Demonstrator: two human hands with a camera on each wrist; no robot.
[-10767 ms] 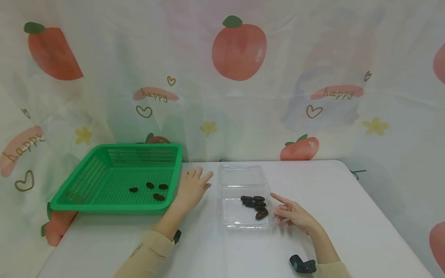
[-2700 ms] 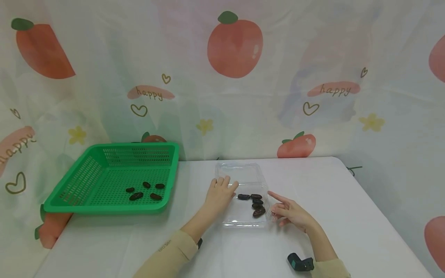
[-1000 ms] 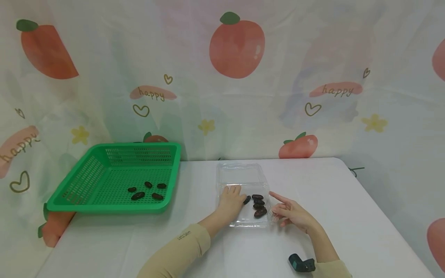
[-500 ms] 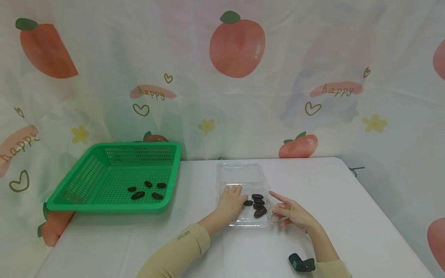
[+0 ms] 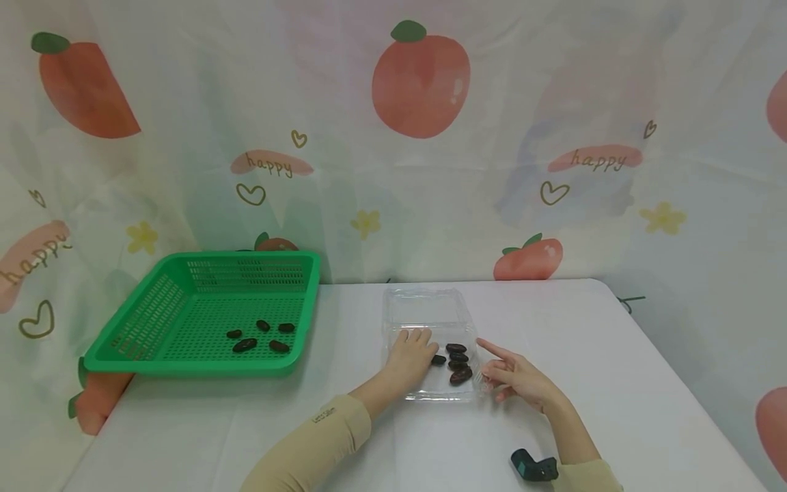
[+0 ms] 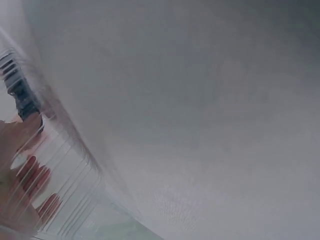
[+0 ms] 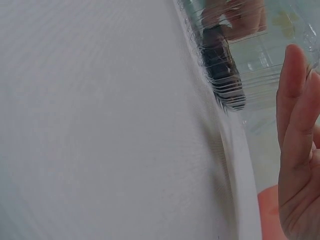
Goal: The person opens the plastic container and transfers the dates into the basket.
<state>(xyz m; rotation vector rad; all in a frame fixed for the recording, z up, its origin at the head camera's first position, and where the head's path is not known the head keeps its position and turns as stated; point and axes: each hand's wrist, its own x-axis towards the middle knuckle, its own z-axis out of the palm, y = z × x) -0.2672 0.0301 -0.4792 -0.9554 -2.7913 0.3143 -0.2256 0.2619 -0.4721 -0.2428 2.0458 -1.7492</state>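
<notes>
A clear plastic clamshell box (image 5: 424, 396), lid folded back, lies at mid-table with several dark dates (image 5: 458, 365) in its base. My left hand (image 5: 408, 359) reaches into the base from the left; its bent fingers and thumb pinch a date (image 5: 438, 360) lying left of the others. Through the ribbed wall, the left wrist view shows the thumb against a dark date (image 6: 22, 97). At the box's right side is my right hand (image 5: 516, 379), index finger extended along the wall and the other fingers bent. The right wrist view has this hand (image 7: 300, 145) just outside the wall.
To the left stands a green perforated basket (image 5: 184, 365) with several dates (image 5: 244, 345) on its floor. A dark device (image 5: 533, 467) sits by my right wrist. White cloth covers the table (image 5: 590, 362), and a printed fabric backdrop (image 5: 430, 212) rises behind it.
A date went into the basket and the clamshell group shrank. My left hand moved from beside the basket into the box, where the date at its thumb has turned. My right hand stayed put.
</notes>
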